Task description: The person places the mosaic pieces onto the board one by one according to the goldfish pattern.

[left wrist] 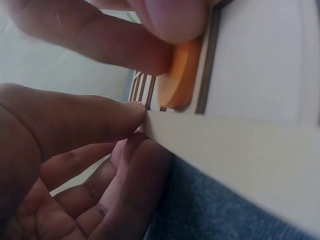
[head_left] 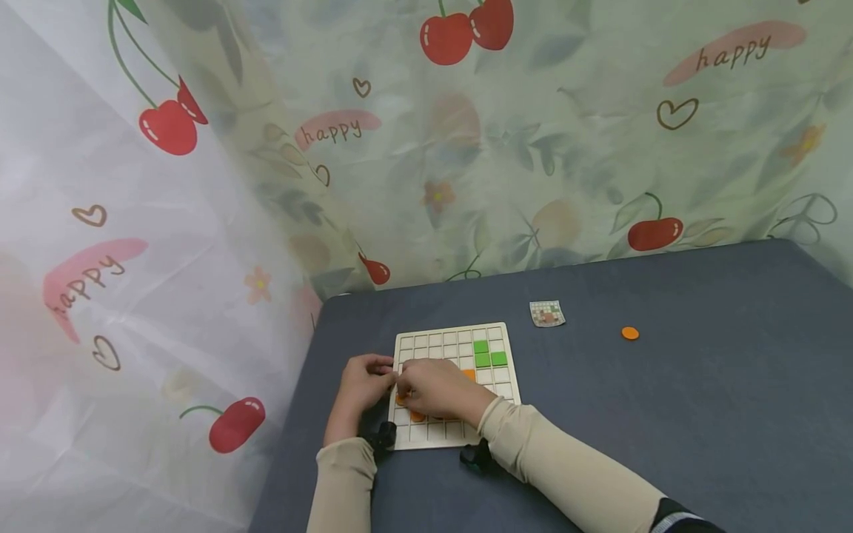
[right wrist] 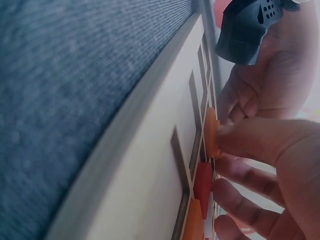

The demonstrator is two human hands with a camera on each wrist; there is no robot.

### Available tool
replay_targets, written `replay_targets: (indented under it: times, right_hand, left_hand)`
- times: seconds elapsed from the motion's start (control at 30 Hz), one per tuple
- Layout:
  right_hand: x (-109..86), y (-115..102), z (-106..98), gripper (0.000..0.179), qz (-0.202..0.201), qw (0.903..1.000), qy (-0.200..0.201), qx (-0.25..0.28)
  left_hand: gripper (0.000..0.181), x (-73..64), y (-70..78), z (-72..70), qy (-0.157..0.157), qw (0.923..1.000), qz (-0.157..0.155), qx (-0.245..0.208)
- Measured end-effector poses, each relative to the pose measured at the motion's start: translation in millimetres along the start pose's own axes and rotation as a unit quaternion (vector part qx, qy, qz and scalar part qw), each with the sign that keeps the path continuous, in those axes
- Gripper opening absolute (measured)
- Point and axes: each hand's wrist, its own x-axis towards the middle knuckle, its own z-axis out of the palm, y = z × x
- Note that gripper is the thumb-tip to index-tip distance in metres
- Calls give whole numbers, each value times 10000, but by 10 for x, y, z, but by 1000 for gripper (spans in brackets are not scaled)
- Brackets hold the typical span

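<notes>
A pale grid board lies on the table with its left edge at my left hand. That hand pinches the edge, thumb on top and fingers beneath, as the left wrist view shows. Reaching across the board, my right hand holds an orange disc between thumb and fingertip at a cell near the left edge; the disc is tilted. Another orange piece lies just below that hand, and a red piece sits beside it in the right wrist view. The right hand hides the board's middle.
Green squares and an orange piece lie on the board's right part. Beyond the board is a small printed card. A loose orange disc lies farther right. A patterned curtain borders the table.
</notes>
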Motion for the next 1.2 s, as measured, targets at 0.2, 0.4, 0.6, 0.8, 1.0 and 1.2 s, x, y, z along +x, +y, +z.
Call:
replay_targets:
  times: [0.2, 0.4, 0.6, 0.8, 1.0, 1.2]
  right_hand:
    - [-23, 49, -9, 14, 14, 9998, -33, 194]
    - [-166, 306, -166, 13, 325, 9974, 220, 606]
    - [-482, 713, -498, 16, 812, 9893, 604, 1050]
    - [-915, 1196, -894, 23, 1403, 9749, 1293, 1150]
    - [-1423, 1597, -1223, 26, 1912, 9613, 1698, 1021]
    - [-1886, 1961, -1486, 36, 2480, 9507, 1530, 1060]
  left_hand:
    - [27, 0, -5, 2, -44, 9999, -24, -118]
    - [30, 8, 5, 40, -120, 9997, -128, -168]
    - [31, -3, 18, 45, 7, 9994, -331, -134]
    - [31, 5, 35, 24, -47, 9993, -376, -68]
    - [31, 6, 18, 71, -20, 9993, -368, -14]
    - [31, -8, 21, 86, 24, 9993, -362, -57]
